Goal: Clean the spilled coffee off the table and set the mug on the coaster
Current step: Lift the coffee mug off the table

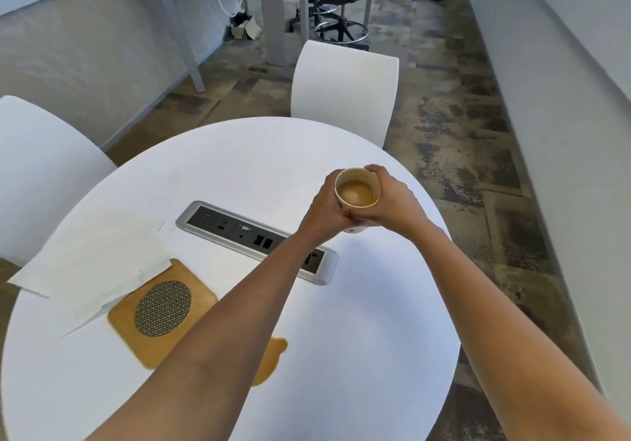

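Observation:
Both of my hands wrap a white mug [357, 192] holding light brown coffee, above the far right part of the round white table [358, 321]. My left hand [324, 211] grips its left side and my right hand [389, 201] its right side. A square tan coaster [164, 310] with a round mesh centre lies at the near left. White paper towels [92, 263] overlap the coaster's far left corner. A brown coffee puddle [271, 360] shows beside my left forearm, which hides part of it.
A silver power and data panel [256, 239] is set into the table's middle. Two white chairs stand at the far edge [345, 92] and the left [44, 174]. Beyond are desk legs, an office stool and patterned carpet.

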Motion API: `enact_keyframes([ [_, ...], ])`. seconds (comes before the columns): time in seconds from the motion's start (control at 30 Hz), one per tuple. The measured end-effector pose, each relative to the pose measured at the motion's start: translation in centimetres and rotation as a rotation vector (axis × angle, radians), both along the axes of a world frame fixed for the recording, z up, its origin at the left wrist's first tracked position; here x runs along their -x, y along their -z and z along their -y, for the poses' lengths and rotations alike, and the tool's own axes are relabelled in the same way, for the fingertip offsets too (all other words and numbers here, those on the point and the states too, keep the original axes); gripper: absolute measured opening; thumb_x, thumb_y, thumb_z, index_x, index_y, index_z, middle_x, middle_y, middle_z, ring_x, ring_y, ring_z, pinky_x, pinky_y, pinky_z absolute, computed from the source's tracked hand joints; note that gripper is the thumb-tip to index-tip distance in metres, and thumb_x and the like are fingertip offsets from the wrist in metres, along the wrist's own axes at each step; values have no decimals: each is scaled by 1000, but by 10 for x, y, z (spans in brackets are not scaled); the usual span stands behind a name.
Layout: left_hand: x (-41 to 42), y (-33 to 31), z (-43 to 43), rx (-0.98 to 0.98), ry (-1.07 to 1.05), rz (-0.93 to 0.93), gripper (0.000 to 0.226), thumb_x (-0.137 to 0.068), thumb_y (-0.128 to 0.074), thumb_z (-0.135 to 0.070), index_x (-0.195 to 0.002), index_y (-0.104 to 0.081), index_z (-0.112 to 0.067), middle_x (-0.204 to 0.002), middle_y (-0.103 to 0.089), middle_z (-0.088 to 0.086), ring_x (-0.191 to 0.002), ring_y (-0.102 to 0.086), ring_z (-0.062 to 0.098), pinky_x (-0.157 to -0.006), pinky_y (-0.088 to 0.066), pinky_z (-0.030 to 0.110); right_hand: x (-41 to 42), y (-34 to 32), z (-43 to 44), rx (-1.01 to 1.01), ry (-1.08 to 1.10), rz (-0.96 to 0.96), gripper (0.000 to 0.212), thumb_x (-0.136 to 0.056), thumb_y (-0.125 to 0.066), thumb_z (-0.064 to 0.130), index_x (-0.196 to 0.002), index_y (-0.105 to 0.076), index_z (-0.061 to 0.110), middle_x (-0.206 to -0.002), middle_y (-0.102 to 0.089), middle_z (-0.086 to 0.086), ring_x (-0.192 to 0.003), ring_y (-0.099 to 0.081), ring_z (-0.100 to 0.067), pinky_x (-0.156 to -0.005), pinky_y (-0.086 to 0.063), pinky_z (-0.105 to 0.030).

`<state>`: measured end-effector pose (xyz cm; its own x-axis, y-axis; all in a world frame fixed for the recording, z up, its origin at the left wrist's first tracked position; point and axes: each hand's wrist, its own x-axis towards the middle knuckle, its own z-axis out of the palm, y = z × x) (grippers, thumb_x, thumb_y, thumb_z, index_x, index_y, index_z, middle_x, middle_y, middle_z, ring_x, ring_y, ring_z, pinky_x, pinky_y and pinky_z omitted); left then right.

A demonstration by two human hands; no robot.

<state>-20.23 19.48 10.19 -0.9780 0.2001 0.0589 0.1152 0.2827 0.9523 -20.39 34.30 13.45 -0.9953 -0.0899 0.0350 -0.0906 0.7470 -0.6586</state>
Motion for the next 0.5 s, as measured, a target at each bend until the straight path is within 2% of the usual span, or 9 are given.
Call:
enact_keyframes([
  [0.1, 21, 11, -12, -8, -12, 4, 85, -50, -86, -24, -119, -38, -42, -118, -53, -19, -107, -52, -3, -81, -46, 17, 22, 8, -10, 8, -8, 25, 81, -55, -77, 51, -125, -42, 31, -110, -63, 10, -97, -61, -16, -79, -51, -34],
  [0.2, 37, 22, -20, -10, -29, 8, 84, -49, -86, -26, -115, -38, -47, -116, -52, -25, -106, -50, -12, -78, -44, 6, 42, 19, -19, 11, -23, 49, 82, -57, -78, 48, -127, -41, 29, -113, -63, 8, -99, -60, -17, -82, -52, -36],
  [0.37, 56, 44, -30, 1, -52, 33, 86, -49, -85, -28, -119, -38, -42, -123, -52, -14, -110, -51, -5, -82, -44, 10, 62, 40, -27, 23, -42, 100, 82, -57, -79, 49, -127, -41, 30, -115, -63, 8, -100, -60, -17, -84, -52, -39],
  [0.5, 63, 61, -33, 7, -62, 66, 89, -48, -88, -26, -120, -38, -42, -117, -51, -24, -107, -50, -11, -78, -46, 8, 71, 55, -30, 21, -61, 138, 82, -57, -80, 48, -127, -41, 29, -117, -63, 7, -102, -60, -18, -86, -51, -41],
])
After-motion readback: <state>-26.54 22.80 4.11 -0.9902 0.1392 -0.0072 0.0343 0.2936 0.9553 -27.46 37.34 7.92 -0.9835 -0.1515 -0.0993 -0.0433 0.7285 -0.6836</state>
